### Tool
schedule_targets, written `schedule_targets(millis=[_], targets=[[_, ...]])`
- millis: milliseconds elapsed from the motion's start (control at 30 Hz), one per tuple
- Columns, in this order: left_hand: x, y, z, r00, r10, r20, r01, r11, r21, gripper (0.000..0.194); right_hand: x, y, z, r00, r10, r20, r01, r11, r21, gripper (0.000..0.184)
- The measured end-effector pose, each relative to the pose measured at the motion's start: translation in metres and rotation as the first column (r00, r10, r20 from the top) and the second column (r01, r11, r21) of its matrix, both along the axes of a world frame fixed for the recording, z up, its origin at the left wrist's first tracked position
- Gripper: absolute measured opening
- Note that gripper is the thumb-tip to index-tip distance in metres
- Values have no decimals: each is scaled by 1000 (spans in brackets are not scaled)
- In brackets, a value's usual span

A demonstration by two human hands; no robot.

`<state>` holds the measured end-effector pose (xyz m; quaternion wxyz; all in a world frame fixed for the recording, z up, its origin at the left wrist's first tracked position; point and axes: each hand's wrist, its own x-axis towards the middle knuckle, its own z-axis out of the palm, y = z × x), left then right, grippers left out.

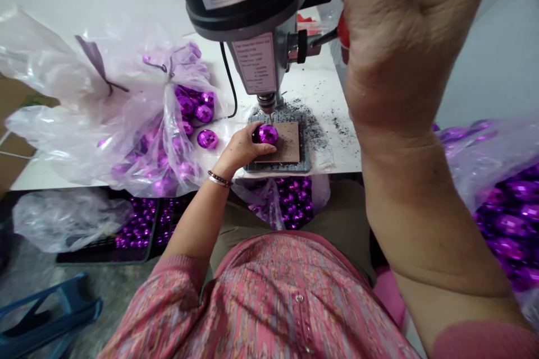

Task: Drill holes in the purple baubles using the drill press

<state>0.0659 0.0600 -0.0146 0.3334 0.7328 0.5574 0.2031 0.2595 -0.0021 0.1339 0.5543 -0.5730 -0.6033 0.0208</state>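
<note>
1. The left hand (pixel 246 147) is clamped on a faceted purple ball (pixel 268 134), thumb on the near side and fingers behind, directly beneath the chuck of the bench drill press (pixel 255 61).
2. The right hand (pixel 383 39), high on the drill press's right side, is closed around the red-knobbed feed lever (pixel 344 33). The two hands are well apart.
3. The drill bit (pixel 272 118) points down at the ball; whether it touches cannot be told.
4. Under the ball, a brown board (pixel 290 143) lies on the drill press's base plate (pixel 305 160).
5. Dark shavings (pixel 314 129) litter the bench (pixel 347 160), mostly right of the drill press.
6. Left of the drill press lie one loose purple ball (pixel 208 139) and, beyond it, a clear plastic bag (pixel 143 148) of similar balls.
7. Below and in front of the drill press, another bag (pixel 273 207) holds purple balls.
8. Far right of the drill press are more bagged balls (pixel 511 224).
</note>
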Motion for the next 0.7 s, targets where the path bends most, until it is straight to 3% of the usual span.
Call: schedule_targets(millis=[300, 567, 700], targets=[[13, 5, -4, 981, -171, -91, 181, 975, 127, 64, 0, 2, 1, 991, -9, -132, 4, 999, -38, 89], [-1, 9, -10, 983, -69, 170, 64, 997, 37, 52, 1, 4, 0, 999, 51, 9, -51, 997, 54, 94], [1, 11, -9, 976, -32, 214, 27, 999, 26, 43, -1, 5, 1, 993, 105, -55, -100, 991, 91, 87]])
